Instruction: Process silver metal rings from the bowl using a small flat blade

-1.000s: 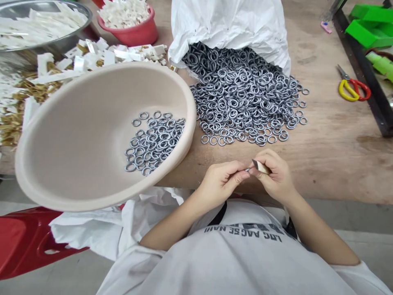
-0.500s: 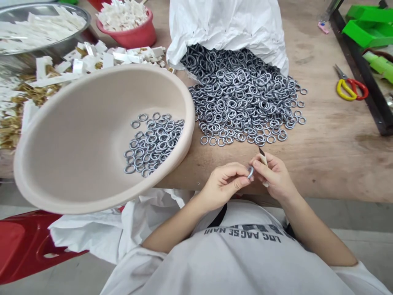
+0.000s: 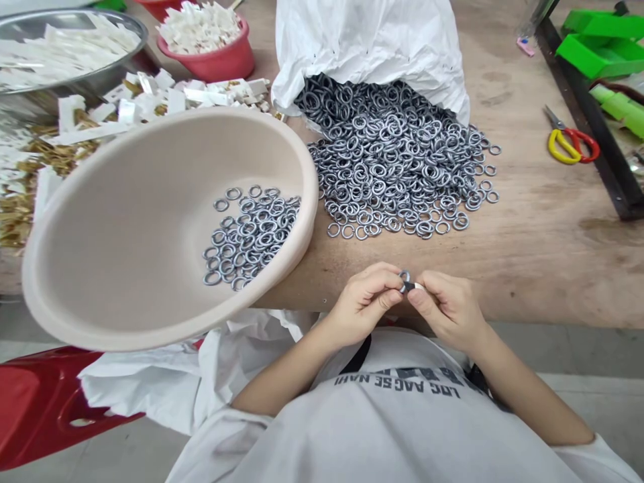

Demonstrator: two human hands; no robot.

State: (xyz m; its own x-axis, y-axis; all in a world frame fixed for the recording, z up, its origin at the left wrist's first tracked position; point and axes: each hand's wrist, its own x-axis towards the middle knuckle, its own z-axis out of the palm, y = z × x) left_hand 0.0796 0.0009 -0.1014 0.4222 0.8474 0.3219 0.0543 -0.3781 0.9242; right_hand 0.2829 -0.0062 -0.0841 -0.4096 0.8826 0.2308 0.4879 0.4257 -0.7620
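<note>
My left hand (image 3: 365, 302) pinches a small grey metal ring (image 3: 404, 276) at the table's front edge. My right hand (image 3: 445, 310) is closed around a small blade tool (image 3: 413, 286) whose tip rests against the ring. A big heap of the same rings (image 3: 397, 161) lies just beyond my hands, spilling from a white sack (image 3: 372, 40). To the left, a tilted beige basin (image 3: 125, 221) holds several rings (image 3: 249, 231) in its lower side.
Yellow and red scissors (image 3: 571, 142) lie at the right, by a black rail (image 3: 588, 114) and green parts (image 3: 601, 43). At the far left stand a red bowl (image 3: 208, 40) and a metal pan (image 3: 65, 47) of white pieces, with loose white and brass pieces (image 3: 60, 141).
The blade tool, which pointed up half a second ago, now lies folded down in my right hand against the ring. The ring has turned and sits higher between my fingertips.
</note>
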